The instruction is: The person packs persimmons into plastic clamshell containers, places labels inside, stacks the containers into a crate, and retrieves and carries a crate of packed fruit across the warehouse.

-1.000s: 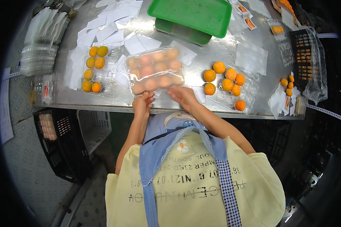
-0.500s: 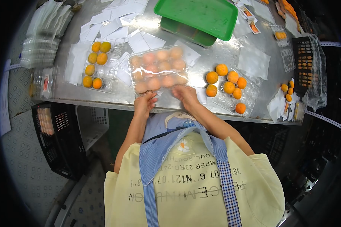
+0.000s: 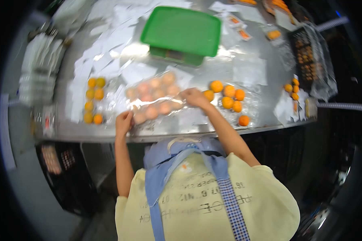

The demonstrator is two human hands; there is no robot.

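A closed clear plastic pack (image 3: 155, 94) of round, pale orange fruit lies tilted over the steel table in front of me. My left hand (image 3: 124, 123) pinches its near left corner. At its right edge, my right hand (image 3: 194, 97) has the fingers closed on the plastic. Left of the pack sits a clear tray with several yellow-orange fruits (image 3: 89, 106) in it. On the right, several orange fruits (image 3: 228, 103) lie on and beside another clear tray (image 3: 251, 106). Motion blurs the view a little.
A green lidded box (image 3: 181, 32) stands behind the pack, with white paper sheets (image 3: 104, 50) around it. Stacked clear trays (image 3: 42, 68) stand at the far left. A black crate (image 3: 307, 56) is on the right, and another crate (image 3: 66, 172) is below the table's left edge.
The pack has turned, its left end nearer me and its right end farther away. My left hand has moved left to its corner, my right hand up along its right side. The camera view has shifted.
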